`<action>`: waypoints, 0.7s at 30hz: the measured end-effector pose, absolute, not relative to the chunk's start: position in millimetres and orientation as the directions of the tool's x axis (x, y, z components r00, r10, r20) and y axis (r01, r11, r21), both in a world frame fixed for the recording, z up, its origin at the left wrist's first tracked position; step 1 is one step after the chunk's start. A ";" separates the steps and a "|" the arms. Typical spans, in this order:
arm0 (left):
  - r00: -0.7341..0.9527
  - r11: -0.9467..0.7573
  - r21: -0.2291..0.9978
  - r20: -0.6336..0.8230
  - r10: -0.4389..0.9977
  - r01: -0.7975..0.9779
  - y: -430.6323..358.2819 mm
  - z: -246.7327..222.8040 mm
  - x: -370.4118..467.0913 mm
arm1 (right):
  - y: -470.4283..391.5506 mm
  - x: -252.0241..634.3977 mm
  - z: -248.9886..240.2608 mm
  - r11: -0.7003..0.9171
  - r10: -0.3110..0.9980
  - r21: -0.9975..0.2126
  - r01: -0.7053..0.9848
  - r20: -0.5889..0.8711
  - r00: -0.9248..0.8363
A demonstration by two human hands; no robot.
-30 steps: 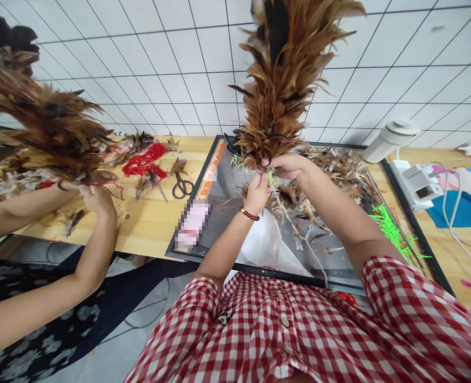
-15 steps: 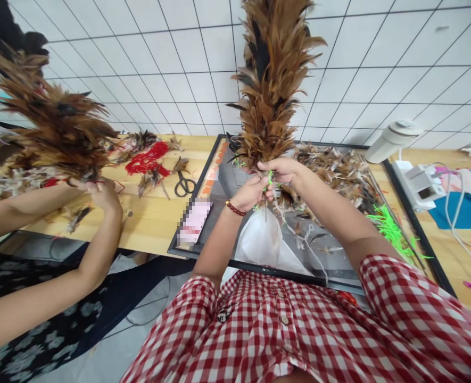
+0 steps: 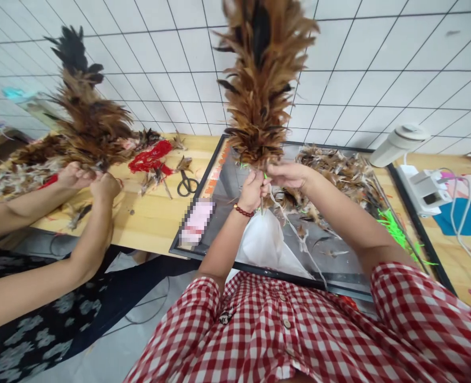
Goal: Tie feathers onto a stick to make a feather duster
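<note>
Left hand (image 3: 253, 190) closed around the lower end of the feather duster (image 3: 259, 106), right hand (image 3: 289, 174) just beside it at the base plumes, can't tell if those fingers clamp anything, feather duster upright over the black-framed board (image 3: 335, 270), loose feathers (image 3: 335, 166) to its right.

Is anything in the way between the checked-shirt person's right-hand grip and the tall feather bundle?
Nothing visible: the right-hand grip is at the base of the feather bundle, the left-hand grip just below.
</note>
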State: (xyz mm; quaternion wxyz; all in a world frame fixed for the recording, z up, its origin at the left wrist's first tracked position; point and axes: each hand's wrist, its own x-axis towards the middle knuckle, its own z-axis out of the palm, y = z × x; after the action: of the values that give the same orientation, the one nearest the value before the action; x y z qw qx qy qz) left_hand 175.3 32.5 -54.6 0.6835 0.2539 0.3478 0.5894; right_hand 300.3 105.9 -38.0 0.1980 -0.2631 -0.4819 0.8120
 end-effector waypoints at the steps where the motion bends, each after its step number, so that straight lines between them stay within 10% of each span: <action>1: 0.037 0.145 0.752 -0.159 0.987 -0.644 34.6 -53.0 172.6 | 98.1 303.9 -39.0 -0.454 0.564 -0.890 -0.032 -0.259 -0.784; 6: 0.034 0.088 0.762 -0.087 0.996 -0.641 39.6 -47.0 158.3 | 78.2 326.8 -33.9 -0.412 0.617 -0.902 0.126 -0.378 -0.691; 11: -0.037 0.055 0.795 -0.097 0.995 -0.605 39.1 -54.2 163.1 | 81.7 339.4 -4.0 -0.150 0.872 -0.988 0.031 -0.147 -0.467; 21: 0.055 0.164 0.752 -0.168 0.984 -0.638 22.4 -51.8 158.1 | 93.0 347.9 4.2 0.077 0.975 -0.995 0.064 0.061 -0.213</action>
State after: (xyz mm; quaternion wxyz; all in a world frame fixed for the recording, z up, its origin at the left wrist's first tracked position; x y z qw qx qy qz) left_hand 158.1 22.4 -51.8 0.6813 0.2516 0.3435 0.5954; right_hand 347.9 93.0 4.2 0.4431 -0.4443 -0.5847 0.5142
